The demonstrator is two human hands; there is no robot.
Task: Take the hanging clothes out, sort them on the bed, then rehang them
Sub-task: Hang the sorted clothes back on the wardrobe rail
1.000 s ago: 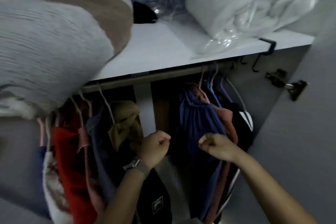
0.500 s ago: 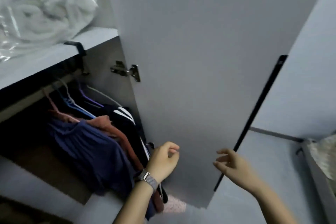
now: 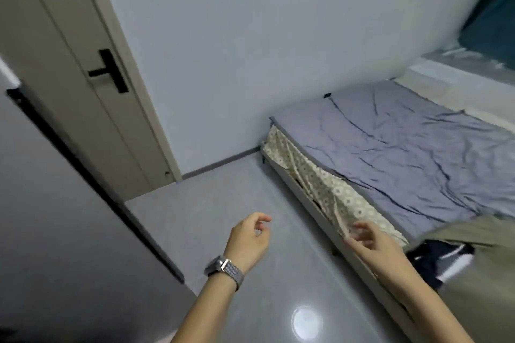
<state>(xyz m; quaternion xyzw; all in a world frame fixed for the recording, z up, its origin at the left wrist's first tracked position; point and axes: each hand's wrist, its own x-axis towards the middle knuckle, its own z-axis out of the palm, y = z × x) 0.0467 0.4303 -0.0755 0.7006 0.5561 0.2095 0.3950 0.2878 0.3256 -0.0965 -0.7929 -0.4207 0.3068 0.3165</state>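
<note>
A: What were the hands doing, nearest the camera?

B: Both were held out over the floor (image 3: 237, 273) and carried nothing. The left hand (image 3: 248, 242), with a watch (image 3: 223, 267) on its wrist, had its fingers loosely curled around air. The right hand (image 3: 373, 242) was relaxed too, fingers spread a little, in front of the bed's near edge. I would judge them free because the person was between loads, facing the bed (image 3: 404, 153) with nothing brought to it.

A: And the clothes?

B: A small heap (image 3: 443, 256) lay at the lower right, at the near end of the bed: something dark with white stripes, and an olive piece (image 3: 473, 234) over it. Probably dropped there for sorting, since that end is closest to where the person stood. The frame cut the heap off, so I could not say how many pieces it held, nor whether hangers were in it.

A: Further back?

B: A wrinkled grey-blue sheet covered the bed, with a patterned cloth (image 3: 320, 184) hanging down its side. A grey panel (image 3: 69, 217) filled the left edge, perhaps a wardrobe door, though the rail and anything hanging there were out of view. Beyond stood a room door (image 3: 72, 86) with a black handle. The far right corner was blurred; I could not make it out.
</note>
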